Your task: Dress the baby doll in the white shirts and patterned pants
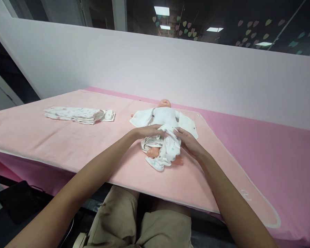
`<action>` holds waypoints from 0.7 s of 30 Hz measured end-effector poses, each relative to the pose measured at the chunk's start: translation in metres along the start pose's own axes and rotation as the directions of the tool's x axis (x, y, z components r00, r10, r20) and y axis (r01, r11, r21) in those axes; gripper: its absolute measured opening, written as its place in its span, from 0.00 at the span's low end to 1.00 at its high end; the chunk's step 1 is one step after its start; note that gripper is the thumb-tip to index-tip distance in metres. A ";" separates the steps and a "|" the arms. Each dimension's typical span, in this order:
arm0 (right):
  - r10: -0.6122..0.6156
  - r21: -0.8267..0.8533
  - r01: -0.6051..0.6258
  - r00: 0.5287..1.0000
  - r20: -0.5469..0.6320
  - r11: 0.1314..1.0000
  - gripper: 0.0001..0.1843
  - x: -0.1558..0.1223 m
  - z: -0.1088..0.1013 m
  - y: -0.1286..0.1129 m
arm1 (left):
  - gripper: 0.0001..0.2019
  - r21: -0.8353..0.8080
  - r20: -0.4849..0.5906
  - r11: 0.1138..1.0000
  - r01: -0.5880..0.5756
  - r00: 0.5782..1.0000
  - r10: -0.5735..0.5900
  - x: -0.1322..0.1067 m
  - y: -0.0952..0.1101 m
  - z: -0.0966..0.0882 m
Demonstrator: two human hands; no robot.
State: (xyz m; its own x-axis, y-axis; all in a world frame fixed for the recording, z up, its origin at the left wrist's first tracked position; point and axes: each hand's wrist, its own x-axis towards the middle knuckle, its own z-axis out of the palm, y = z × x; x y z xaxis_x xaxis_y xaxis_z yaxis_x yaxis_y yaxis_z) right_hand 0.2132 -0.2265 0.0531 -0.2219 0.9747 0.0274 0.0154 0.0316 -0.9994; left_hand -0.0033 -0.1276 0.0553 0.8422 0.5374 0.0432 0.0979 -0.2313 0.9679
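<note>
A baby doll (164, 103) lies on its back on the pink mat, head toward the wall and feet toward me. White cloth covers its torso, with white pieces (142, 117) spread out at both sides. Bunched around its legs is a white printed baby garment (170, 148), and the doll's feet (153, 152) show below it. My left hand (151, 131) grips the garment's upper left edge, fingers partly hidden in the folds. On the other side, my right hand (189, 140) pinches its upper right edge between thumb and fingers.
A folded white printed piece of clothing (74, 114) lies on the left part of the pink mat (113, 148). Behind the table stands a white wall (144, 65) with dark windows above. My knees (119, 206) are under the table's near edge.
</note>
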 end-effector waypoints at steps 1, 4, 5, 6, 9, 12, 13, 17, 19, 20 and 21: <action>0.030 -0.005 -0.030 0.999 0.025 1.000 0.22 -0.001 -0.002 -0.001 | 0.20 -0.093 -0.029 0.996 -0.007 1.000 0.005 0.001 -0.003 -0.003; 0.117 -0.023 -0.115 0.979 0.168 0.993 0.24 -0.006 -0.005 -0.003 | 0.23 -0.279 -0.068 0.959 -0.040 0.997 0.022 0.003 -0.011 -0.008; 0.131 -0.026 -0.129 0.969 0.209 0.991 0.25 -0.008 -0.005 -0.004 | 0.25 -0.299 -0.056 0.953 -0.042 0.998 0.027 0.003 -0.012 -0.008; 0.131 -0.022 -0.130 0.963 0.235 0.991 0.25 -0.009 -0.005 -0.005 | 0.26 -0.300 -0.042 0.953 -0.038 0.999 0.027 0.003 -0.012 -0.008; 0.049 0.038 -0.059 0.973 0.227 0.998 0.25 -0.010 -0.003 -0.006 | 0.28 -0.240 -0.026 0.971 -0.014 1.000 0.008 0.000 -0.007 -0.006; -0.006 0.077 -0.008 0.982 0.188 0.997 0.27 -0.010 0.001 -0.004 | 0.28 -0.165 -0.024 0.986 0.012 1.000 -0.016 -0.002 -0.001 -0.003; 0.010 0.069 -0.024 0.980 0.201 0.997 0.28 -0.010 0.002 -0.003 | 0.27 -0.148 -0.035 0.989 0.011 0.999 -0.016 -0.003 0.000 -0.002; 0.098 -0.084 -0.076 0.949 0.301 0.994 0.32 -0.011 0.004 0.000 | 0.25 -0.140 -0.070 0.990 -0.023 0.997 0.013 -0.001 -0.001 0.002; 0.110 -0.168 -0.058 0.941 0.320 0.984 0.33 -0.012 0.005 0.000 | 0.25 -0.140 -0.052 0.990 -0.034 0.998 0.026 -0.001 -0.001 0.003; 0.105 -0.186 -0.047 0.942 0.318 0.981 0.33 -0.012 0.006 0.000 | 0.25 -0.131 -0.041 0.991 -0.031 0.999 0.026 -0.001 -0.001 0.004; 0.093 -0.184 -0.037 0.948 0.303 0.982 0.32 -0.012 0.007 -0.001 | 0.25 -0.117 -0.027 0.993 -0.023 0.999 0.020 -0.002 0.000 0.003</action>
State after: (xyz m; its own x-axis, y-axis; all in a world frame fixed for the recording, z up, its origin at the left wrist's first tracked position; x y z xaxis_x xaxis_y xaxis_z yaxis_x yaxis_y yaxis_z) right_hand 0.2089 -0.2400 0.0532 -0.5044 0.8604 -0.0733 0.2030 0.0356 -0.9785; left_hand -0.0033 -0.1318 0.0548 0.8296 0.5540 0.0695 0.0154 -0.1471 0.9890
